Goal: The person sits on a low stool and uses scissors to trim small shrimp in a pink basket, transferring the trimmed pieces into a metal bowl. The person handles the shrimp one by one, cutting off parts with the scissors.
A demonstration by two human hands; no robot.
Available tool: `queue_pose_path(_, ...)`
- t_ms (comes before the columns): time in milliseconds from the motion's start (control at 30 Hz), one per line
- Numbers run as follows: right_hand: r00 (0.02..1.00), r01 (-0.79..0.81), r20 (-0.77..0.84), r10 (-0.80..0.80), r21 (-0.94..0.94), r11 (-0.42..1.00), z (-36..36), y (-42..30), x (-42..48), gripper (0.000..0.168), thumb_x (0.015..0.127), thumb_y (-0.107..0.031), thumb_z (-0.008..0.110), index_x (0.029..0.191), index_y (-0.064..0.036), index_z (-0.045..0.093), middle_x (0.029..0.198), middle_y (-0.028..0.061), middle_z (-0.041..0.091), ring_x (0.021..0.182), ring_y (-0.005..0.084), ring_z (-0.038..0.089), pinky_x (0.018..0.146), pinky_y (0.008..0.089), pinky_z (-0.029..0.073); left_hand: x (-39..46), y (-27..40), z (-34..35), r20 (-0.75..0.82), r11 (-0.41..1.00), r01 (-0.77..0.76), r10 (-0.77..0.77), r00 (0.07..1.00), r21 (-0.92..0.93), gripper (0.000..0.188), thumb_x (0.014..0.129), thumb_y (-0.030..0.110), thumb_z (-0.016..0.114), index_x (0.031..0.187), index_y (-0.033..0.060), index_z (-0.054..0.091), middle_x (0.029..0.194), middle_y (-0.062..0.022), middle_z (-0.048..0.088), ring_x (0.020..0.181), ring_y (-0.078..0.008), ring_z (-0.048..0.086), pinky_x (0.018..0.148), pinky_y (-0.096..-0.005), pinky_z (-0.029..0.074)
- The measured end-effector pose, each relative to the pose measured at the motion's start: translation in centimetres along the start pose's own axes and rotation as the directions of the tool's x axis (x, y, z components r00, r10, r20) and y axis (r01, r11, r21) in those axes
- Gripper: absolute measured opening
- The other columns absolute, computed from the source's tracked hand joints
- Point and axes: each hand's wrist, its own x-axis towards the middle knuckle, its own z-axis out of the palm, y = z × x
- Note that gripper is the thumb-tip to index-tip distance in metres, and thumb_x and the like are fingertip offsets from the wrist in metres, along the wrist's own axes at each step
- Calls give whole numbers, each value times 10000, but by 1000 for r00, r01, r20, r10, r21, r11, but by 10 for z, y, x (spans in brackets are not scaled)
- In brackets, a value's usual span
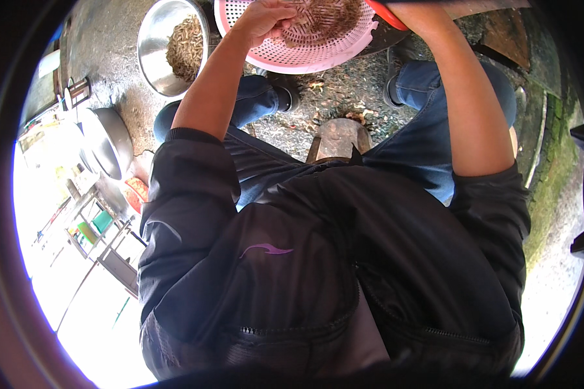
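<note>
A pink plastic colander (301,63) lies before me at the top of the view, with a brown, stringy mass (338,17) inside it. My left hand (267,22) is over its left part, fingers curled close together. Whether they pinch a small piece is too unclear to tell. My right forearm (477,97) reaches past the colander's right side, and the hand itself is cut off by the upper rim of the picture. Beside that wrist shows a curved red edge (389,15) of some object. Left of the colander stands a steel bowl (151,53) of small, slender brown pieces (187,48).
Between my knees is a low, round-topped wooden piece (343,133). Scraps litter the wet ground (316,99). On the left are a large metal basin (109,141), a red container (136,192) and a rack (97,226). A mossy edge (550,160) runs along the right.
</note>
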Motion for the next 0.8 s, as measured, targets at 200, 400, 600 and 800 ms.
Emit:
queue_pose_path(200,995,100,-31,-99,53,994,6,0,1,362,881,-286,690,835,61,597,720,202,592,651,299,599,624,399,447,51,-64,-45,-291,539,-247,722,628,805,140,798,168,710,754,53,643,664,-45,627,577,-148,573,542,-267,496)
queue_pose_path(400,999,36,-30,-37,-55,998,2,4,-1,380,876,-303,697,832,60,596,727,202,597,655,300,599,623,400,448,25,-34,-21,-116,487,-152,477,871,860,200,805,213,590,932,116,711,884,-133,693,784,-297,677,732,-410,532)
queue_pose_path(600,999,45,3,-45,-2,999,7,0,3,394,871,-320,701,821,56,593,709,195,589,631,294,589,606,395,442,20,-39,13,41,238,-206,556,830,949,223,794,262,574,934,153,709,967,-137,680,925,-336,651,781,-450,518)
queue_pose_path(800,999,30,-25,-30,-27,999,3,4,1,392,866,-325,704,824,50,596,700,196,584,624,300,590,595,398,446,14,-1,52,-96,163,46,312,945,986,284,784,237,582,1023,128,690,1068,-128,670,1035,-327,636,850,-474,503)
